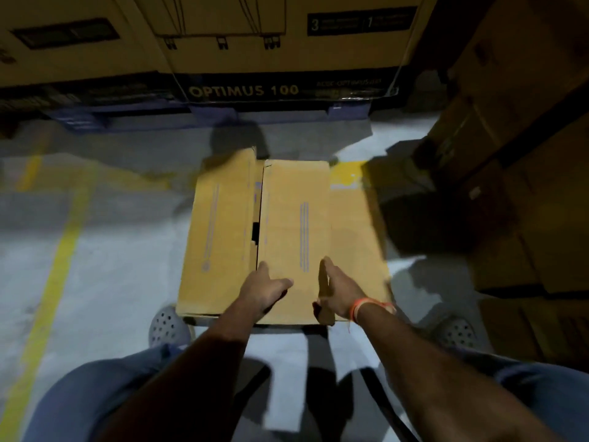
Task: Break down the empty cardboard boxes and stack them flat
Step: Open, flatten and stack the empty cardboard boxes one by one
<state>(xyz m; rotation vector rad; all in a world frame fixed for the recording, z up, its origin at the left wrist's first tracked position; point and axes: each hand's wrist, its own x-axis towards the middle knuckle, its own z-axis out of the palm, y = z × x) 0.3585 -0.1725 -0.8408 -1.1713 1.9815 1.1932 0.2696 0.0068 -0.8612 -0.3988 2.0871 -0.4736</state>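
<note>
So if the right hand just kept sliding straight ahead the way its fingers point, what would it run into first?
Probably nothing but the flattened cardboard box under it. The right hand points up along the panel; past the far edge comes bare floor, then likely the OPTIMUS 100 carton, though depth is unclear.

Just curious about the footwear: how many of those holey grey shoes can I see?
2: the left shoe beside the flattened box's near-left corner, the right shoe off its near-right corner.

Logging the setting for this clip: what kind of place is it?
Most likely a warehouse or stockroom: large printed cartons stacked ahead, more brown boxes piled on the right, and yellow lines painted on a concrete floor.
</note>
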